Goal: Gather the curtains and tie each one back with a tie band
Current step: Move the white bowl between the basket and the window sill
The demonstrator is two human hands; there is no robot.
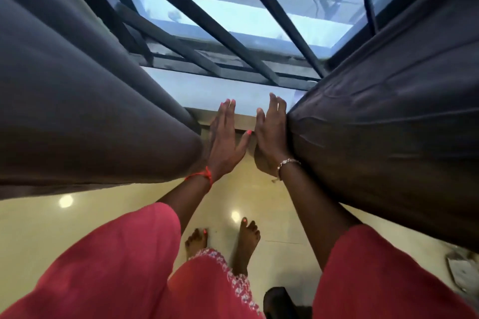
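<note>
right hand (270, 137) flat against right curtain (388, 124)

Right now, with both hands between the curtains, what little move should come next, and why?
Probably curl the right hand round the edge of the right curtain and bunch it sideways. That hand and the left hand are flat, fingers straight, backs against the cloth, the left one by the left curtain. Neither grips anything, so nothing is gathered yet.
</note>
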